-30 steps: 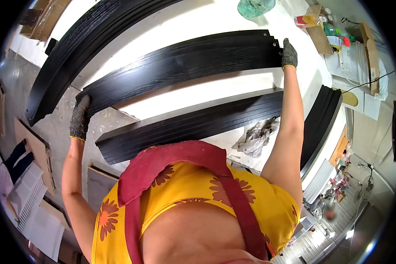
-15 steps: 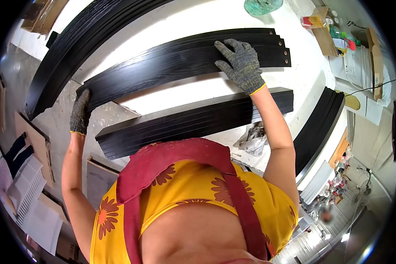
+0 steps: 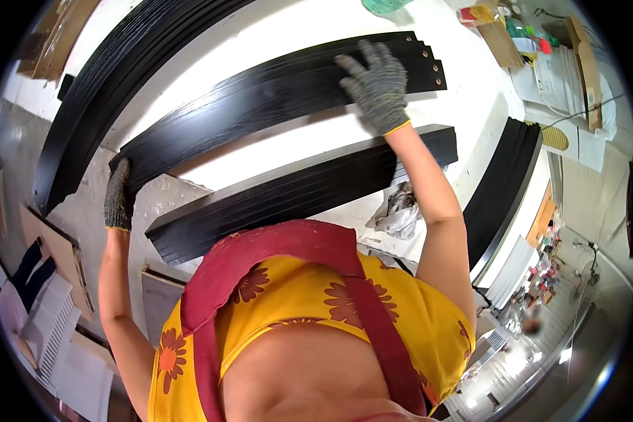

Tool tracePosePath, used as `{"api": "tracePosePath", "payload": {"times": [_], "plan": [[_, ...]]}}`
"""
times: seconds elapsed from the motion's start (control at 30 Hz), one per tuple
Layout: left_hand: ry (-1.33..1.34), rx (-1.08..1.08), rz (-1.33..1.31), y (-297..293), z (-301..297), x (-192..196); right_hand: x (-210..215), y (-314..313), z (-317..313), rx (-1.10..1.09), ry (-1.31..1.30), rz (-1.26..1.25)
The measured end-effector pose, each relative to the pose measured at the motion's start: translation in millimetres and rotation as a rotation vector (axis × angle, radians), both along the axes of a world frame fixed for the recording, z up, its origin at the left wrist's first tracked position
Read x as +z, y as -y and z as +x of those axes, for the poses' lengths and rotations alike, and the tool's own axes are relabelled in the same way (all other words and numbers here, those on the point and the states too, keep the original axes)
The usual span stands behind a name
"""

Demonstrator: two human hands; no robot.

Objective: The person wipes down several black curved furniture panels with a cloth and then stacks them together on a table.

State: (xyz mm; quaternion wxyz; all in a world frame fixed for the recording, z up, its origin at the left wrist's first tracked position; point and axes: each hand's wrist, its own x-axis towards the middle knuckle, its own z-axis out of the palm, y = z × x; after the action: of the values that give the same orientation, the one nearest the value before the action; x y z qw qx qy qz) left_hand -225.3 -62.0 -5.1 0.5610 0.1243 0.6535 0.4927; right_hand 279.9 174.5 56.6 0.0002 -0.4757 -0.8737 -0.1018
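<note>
A stack of long black wood-grain boards (image 3: pixel 253 88) lies across the white table, its right end stepped and marked with several small round fittings. My left hand (image 3: pixel 119 195), in a dark knit glove, grips the stack's left end, with the thumb side showing and the other fingers mostly hidden. Over the right part of the stack, my right hand (image 3: pixel 377 88) is spread open in a grey glove with a yellow cuff. It appears to rest on the top board. Nearer my body lies another black board stack (image 3: pixel 288 193), under my right forearm.
More long black boards (image 3: pixel 109 91) lie at the far left, and others (image 3: pixel 503 190) at the right. A crumpled plastic bag (image 3: pixel 399 214) sits beside the near stack. Bottles and an open cardboard box (image 3: pixel 584 70) stand at the far right. The white table (image 3: pixel 260 158) has an edge at left.
My right hand has slid left a little along the stack, away from its right end, with fingers still spread. My left hand stays at the left end. The whole view has shifted slightly.
</note>
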Motion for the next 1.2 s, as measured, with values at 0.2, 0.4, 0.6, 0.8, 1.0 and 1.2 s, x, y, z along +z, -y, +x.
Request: {"api": "tracePosePath", "payload": {"times": [0.2,0.4,0.6,0.8,1.0,1.2], "plan": [[0.052,0.02,0.012,-0.6,-0.3,-2.8,-47.3,-74.5,179.5,-0.671,-0.353,-0.038],[0.102,0.09,0.002,-4.9,1.7,2.5,-72.9,-91.2,211.1,-0.669,-1.049,-0.302],[0.128,0.063,-0.027,-4.2,-5.3,-4.0,-71.6,-127.8,215.3,-0.675,-0.955,-0.42],[0.1,0.116,0.005,-1.0,-2.2,-3.7,-43.5,-126.4,186.1,-1.01,-1.196,-0.717],[0.128,0.067,-0.006,-16.3,17.5,1.9,-36.9,-123.6,190.1,-0.991,-1.197,-0.735],[0.014,0.066,-0.236,18.6,43.7,65.1,-32.9,-119.2,192.8,-0.998,-1.257,-0.895]]}}
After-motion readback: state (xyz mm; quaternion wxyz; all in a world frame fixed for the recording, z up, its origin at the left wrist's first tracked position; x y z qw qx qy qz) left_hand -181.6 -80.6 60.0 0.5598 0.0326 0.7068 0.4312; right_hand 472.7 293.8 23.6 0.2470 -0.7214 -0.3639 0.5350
